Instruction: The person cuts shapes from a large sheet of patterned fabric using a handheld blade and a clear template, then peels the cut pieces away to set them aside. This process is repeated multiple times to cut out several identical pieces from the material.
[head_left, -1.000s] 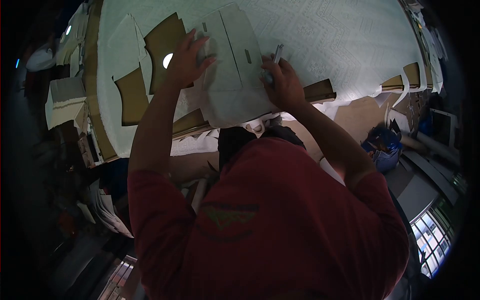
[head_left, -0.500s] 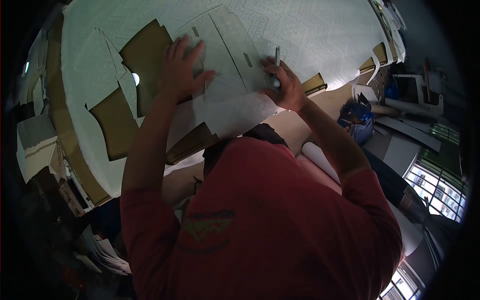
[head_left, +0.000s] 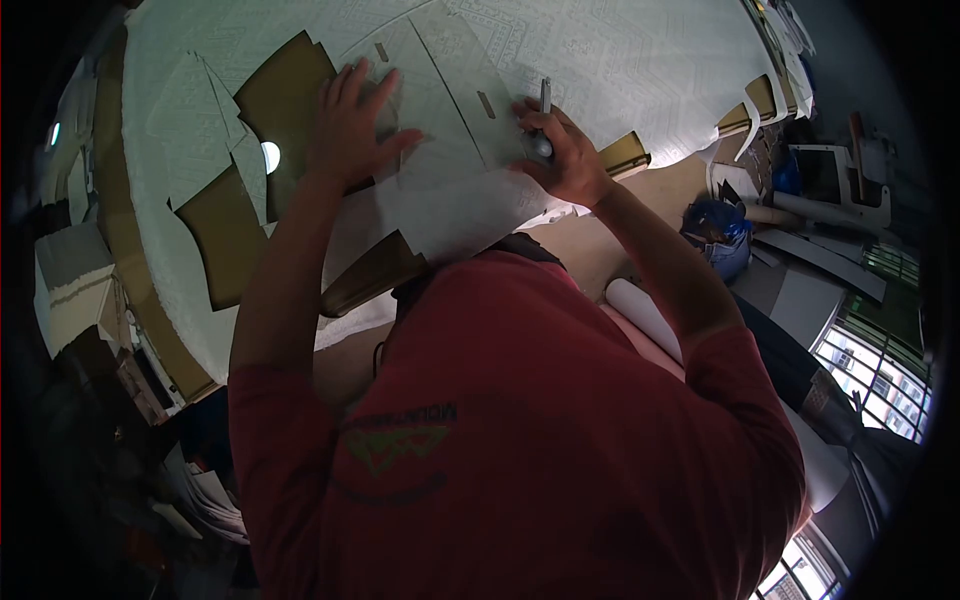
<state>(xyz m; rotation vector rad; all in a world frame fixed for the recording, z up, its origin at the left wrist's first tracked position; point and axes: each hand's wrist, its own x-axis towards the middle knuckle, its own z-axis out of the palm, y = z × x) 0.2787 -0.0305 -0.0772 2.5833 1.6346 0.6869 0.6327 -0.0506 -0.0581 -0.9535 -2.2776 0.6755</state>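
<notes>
My left hand (head_left: pixel 352 130) lies with fingers spread on the left side of a pale, flat template (head_left: pixel 440 90), which has small slots and a long dark line down it. My right hand (head_left: pixel 568 160) is at the template's right edge, its fingers closed round a slim silver tool (head_left: pixel 545 95) with a rounded lower end. I cannot make out the tool's exact kind. White patterned lace fabric (head_left: pixel 600 60) spreads under and around the template. Its near edge, thin and sheer, hangs toward my body.
Brown table surface (head_left: pixel 225 245) shows through cut-out gaps in the fabric at left. Fabric strips (head_left: pixel 745 130) hang at the right table edge. A blue bag (head_left: pixel 715 240) stands on the right, near a white roll (head_left: pixel 640 310). Boxes (head_left: pixel 75 290) are at far left.
My torso has shifted slightly, and the hands and template appear a little further up and left in view. Both hands keep the same grip and pose.
</notes>
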